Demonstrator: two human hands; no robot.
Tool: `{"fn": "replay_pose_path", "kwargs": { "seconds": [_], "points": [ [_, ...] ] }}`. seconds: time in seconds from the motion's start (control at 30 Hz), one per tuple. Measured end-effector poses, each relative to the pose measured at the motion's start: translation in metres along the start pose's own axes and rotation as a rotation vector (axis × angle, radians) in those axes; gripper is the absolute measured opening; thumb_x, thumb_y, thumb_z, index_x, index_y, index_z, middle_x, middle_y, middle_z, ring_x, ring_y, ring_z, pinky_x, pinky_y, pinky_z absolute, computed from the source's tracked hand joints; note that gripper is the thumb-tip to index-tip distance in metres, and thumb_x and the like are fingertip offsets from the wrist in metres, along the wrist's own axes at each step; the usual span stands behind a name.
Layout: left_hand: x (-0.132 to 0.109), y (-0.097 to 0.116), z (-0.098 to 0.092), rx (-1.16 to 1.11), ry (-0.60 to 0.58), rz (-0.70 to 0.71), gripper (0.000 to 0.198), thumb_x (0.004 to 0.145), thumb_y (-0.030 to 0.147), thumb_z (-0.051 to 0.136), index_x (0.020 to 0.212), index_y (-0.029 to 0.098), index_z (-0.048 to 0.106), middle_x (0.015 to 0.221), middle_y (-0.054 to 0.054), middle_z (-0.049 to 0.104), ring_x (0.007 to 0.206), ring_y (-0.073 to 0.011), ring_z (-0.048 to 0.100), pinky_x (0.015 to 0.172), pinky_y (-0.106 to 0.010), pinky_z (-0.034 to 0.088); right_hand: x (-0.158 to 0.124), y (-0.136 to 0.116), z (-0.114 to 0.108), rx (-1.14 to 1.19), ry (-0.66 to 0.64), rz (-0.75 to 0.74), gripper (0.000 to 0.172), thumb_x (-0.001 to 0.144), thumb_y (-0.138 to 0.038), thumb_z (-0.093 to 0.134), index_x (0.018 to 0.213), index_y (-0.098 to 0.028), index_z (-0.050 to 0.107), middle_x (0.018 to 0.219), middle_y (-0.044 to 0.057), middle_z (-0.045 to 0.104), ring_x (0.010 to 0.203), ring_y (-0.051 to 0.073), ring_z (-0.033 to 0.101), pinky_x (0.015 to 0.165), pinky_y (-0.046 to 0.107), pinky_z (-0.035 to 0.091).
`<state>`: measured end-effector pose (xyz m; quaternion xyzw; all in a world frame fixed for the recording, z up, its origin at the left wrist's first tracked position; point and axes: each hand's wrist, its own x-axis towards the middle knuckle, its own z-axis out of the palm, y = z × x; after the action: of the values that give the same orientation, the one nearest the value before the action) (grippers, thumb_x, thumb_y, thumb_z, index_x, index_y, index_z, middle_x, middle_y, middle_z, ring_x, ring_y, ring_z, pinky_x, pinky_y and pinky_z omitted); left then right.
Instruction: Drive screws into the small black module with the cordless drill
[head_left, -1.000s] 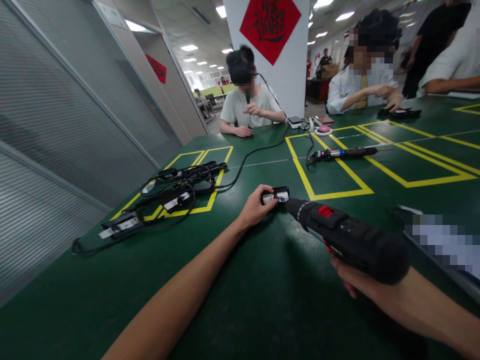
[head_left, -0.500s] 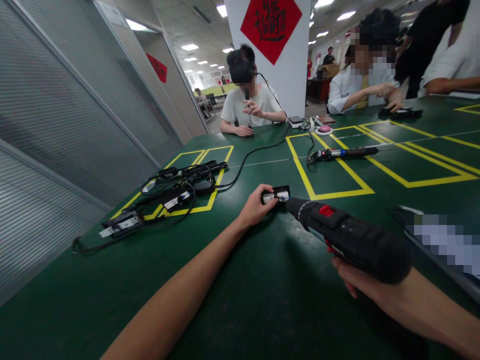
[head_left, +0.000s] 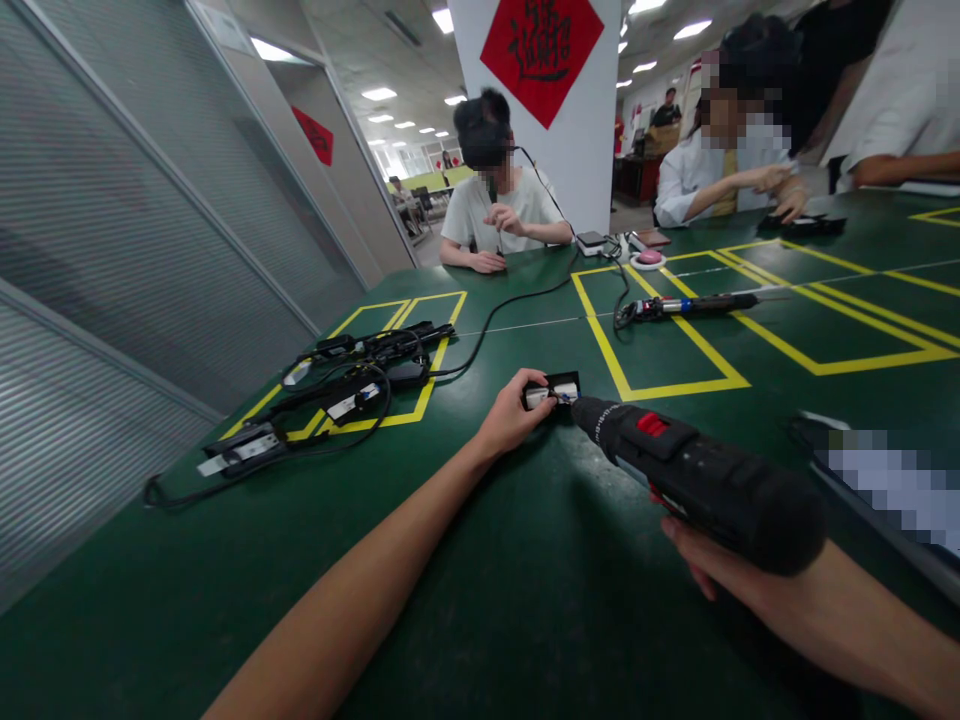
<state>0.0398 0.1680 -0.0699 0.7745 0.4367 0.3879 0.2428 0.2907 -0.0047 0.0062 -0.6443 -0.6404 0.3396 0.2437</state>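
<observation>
My right hand (head_left: pixel 720 560) is wrapped round the handle of a black cordless drill (head_left: pixel 690 470) with a red switch on top. The drill's front end points left and away from me, at a small black casing (head_left: pixel 562 384) with white and blue parts inside. My left hand (head_left: pixel 516 412) grips that casing by its left side and holds it down on the table. Whether the drill's bit touches the casing cannot be made out, as the chuck covers that spot.
On the green table (head_left: pixel 480 600), black adapters with cables (head_left: pixel 360 385) lie at left. A pen-shaped electric tool (head_left: pixel 686 307) rests inside yellow tape lines (head_left: pixel 622 375). A dark-edged device (head_left: pixel 885 490) lies at right. Two people (head_left: pixel 499 205) work across the table.
My hands, the drill and the casing stay almost still. In the right background, a standing person in black has shifted a little.
</observation>
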Motion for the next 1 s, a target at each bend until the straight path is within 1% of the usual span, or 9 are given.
{"fn": "replay_pose_path", "kwargs": {
  "seconds": [0.1, 0.23, 0.3, 0.43, 0.53, 0.63, 0.73, 0.87, 1.0],
  "points": [
    [0.000, 0.000, 0.000, 0.005, -0.003, 0.001, 0.020, 0.083, 0.024, 0.060, 0.101, 0.020, 0.053, 0.117, -0.007, 0.060, 0.106, -0.0214, 0.059, 0.086, -0.032, 0.047, 0.000, -0.002, 0.000, 0.005, 0.014, -0.008, 0.037, 0.070, -0.058, 0.056, 0.057, -0.024, 0.062, 0.051, 0.002, 0.060, 0.048, 0.019, 0.060, 0.050, 0.030, 0.055],
    [0.000, 0.000, 0.000, 0.009, -0.008, 0.008, 0.020, 0.083, 0.024, 0.061, 0.101, 0.020, 0.053, 0.116, -0.007, 0.060, 0.107, -0.0214, 0.058, 0.088, -0.033, 0.046, 0.001, 0.003, 0.001, 0.022, -0.021, -0.003, 0.034, 0.071, -0.057, 0.057, 0.070, -0.025, 0.067, 0.052, 0.001, 0.061, 0.047, 0.019, 0.060, 0.047, 0.028, 0.053],
    [0.000, 0.000, 0.000, 0.011, -0.009, 0.013, 0.020, 0.083, 0.024, 0.060, 0.101, 0.020, 0.052, 0.115, -0.007, 0.060, 0.107, -0.0212, 0.058, 0.089, -0.033, 0.046, 0.002, 0.006, 0.001, 0.024, -0.006, -0.003, 0.035, 0.070, -0.059, 0.057, 0.071, -0.025, 0.068, 0.051, 0.001, 0.062, 0.047, 0.020, 0.060, 0.046, 0.028, 0.053],
    [-0.001, 0.000, 0.000, 0.014, -0.007, 0.014, 0.020, 0.083, 0.023, 0.060, 0.101, 0.020, 0.052, 0.117, -0.007, 0.059, 0.108, -0.0212, 0.058, 0.088, -0.032, 0.046, 0.002, 0.007, 0.001, 0.022, -0.034, 0.052, 0.039, 0.070, -0.062, 0.056, 0.071, -0.025, 0.067, 0.051, 0.002, 0.062, 0.045, 0.020, 0.059, 0.044, 0.028, 0.051],
    [-0.001, -0.001, 0.000, 0.016, -0.007, 0.014, 0.020, 0.083, 0.023, 0.060, 0.101, 0.020, 0.052, 0.117, -0.006, 0.060, 0.107, -0.0214, 0.058, 0.087, -0.032, 0.046, 0.001, 0.008, 0.003, 0.039, -0.055, 0.077, 0.039, 0.070, -0.062, 0.057, 0.070, -0.024, 0.066, 0.054, 0.002, 0.063, 0.050, 0.020, 0.060, 0.048, 0.029, 0.053],
    [-0.001, -0.001, -0.001, 0.019, -0.007, 0.018, 0.020, 0.083, 0.024, 0.060, 0.101, 0.020, 0.052, 0.116, -0.006, 0.060, 0.106, -0.0212, 0.058, 0.088, -0.032, 0.045, 0.001, 0.010, 0.006, 0.046, -0.027, 0.057, 0.040, 0.072, -0.063, 0.055, 0.072, -0.024, 0.066, 0.056, 0.002, 0.062, 0.052, 0.020, 0.060, 0.053, 0.029, 0.053],
    [-0.001, -0.002, -0.001, 0.021, -0.009, 0.020, 0.020, 0.083, 0.023, 0.060, 0.101, 0.020, 0.052, 0.117, -0.007, 0.059, 0.107, -0.0213, 0.058, 0.088, -0.032, 0.045, 0.001, 0.008, 0.006, 0.030, 0.002, 0.022, 0.042, 0.074, -0.062, 0.054, 0.080, -0.023, 0.068, 0.056, 0.002, 0.061, 0.051, 0.019, 0.059, 0.054, 0.029, 0.052],
    [-0.001, -0.002, -0.001, 0.020, -0.012, 0.020, 0.020, 0.083, 0.023, 0.060, 0.102, 0.020, 0.052, 0.117, -0.007, 0.059, 0.106, -0.0211, 0.058, 0.088, -0.032, 0.045, 0.000, 0.002, 0.003, 0.011, -0.021, 0.000, 0.042, 0.076, -0.057, 0.053, 0.096, -0.023, 0.068, 0.055, 0.001, 0.060, 0.051, 0.018, 0.059, 0.051, 0.027, 0.050],
    [-0.001, -0.002, -0.001, 0.019, -0.013, 0.017, 0.020, 0.083, 0.023, 0.060, 0.102, 0.020, 0.052, 0.117, -0.007, 0.059, 0.104, -0.0208, 0.059, 0.086, -0.032, 0.046, 0.001, 0.002, 0.002, 0.030, -0.017, 0.024, 0.046, 0.074, -0.057, 0.054, 0.101, -0.022, 0.067, 0.055, 0.001, 0.060, 0.051, 0.020, 0.059, 0.053, 0.029, 0.052]
  ]
}}
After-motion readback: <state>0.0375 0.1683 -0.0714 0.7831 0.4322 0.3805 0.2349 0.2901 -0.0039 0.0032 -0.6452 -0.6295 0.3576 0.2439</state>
